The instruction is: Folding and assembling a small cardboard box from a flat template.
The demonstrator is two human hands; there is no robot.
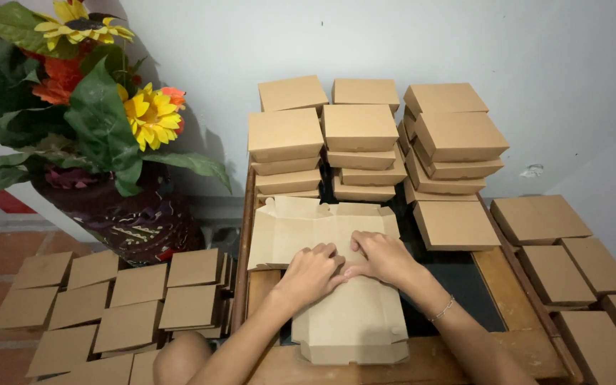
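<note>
A flat brown cardboard box blank (pixel 322 235) lies unfolded on the small wooden table (pixel 515 285), its near end partly folded up. My left hand (pixel 310 271) and my right hand (pixel 381 255) press down side by side on its middle, fingers bent against the card. A thin bracelet sits on the right wrist. Neither hand lifts the blank; both rest on it.
Stacks of folded brown boxes (pixel 361 139) stand at the table's back, one single box (pixel 455 224) to the right. More closed boxes (pixel 557 271) cover the floor on the right and several (pixel 126 306) on the left. A vase of artificial sunflowers (pixel 108 121) stands at left.
</note>
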